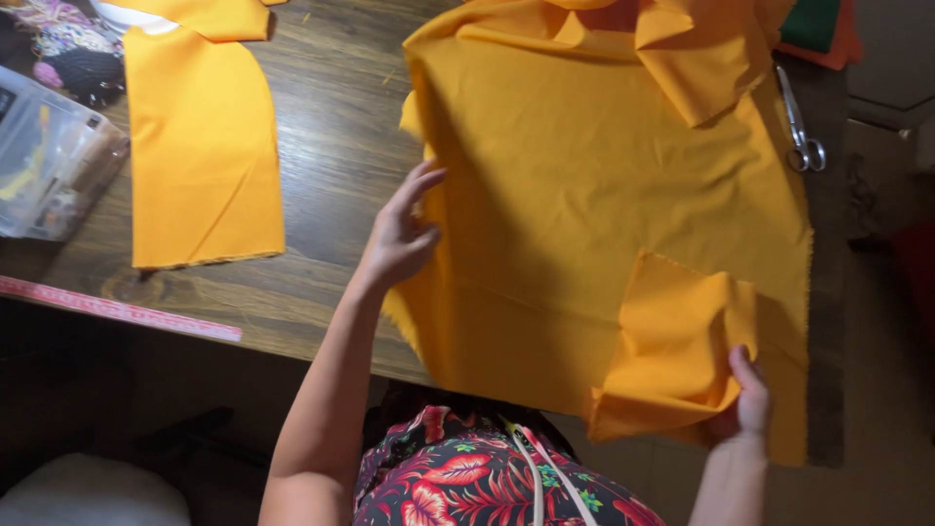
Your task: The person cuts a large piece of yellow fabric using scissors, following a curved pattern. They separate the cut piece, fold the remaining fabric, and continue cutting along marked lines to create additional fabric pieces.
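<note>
A large orange cloth (584,185) lies spread over the dark wooden table (331,127), its near edge hanging over the front. My left hand (401,234) rests on the cloth's left edge, fingers apart and pressing it flat. My right hand (748,394) grips a folded-over flap of the same cloth (672,341) near the front right corner, thumb on top. A second, narrow orange cloth piece (200,136) lies flat on the table to the left.
Scissors (801,127) lie at the cloth's right edge. A clear plastic box (49,156) of small items stands at far left. A pink tape measure (117,309) runs along the table's front edge. Green and orange fabric (818,24) sits at back right.
</note>
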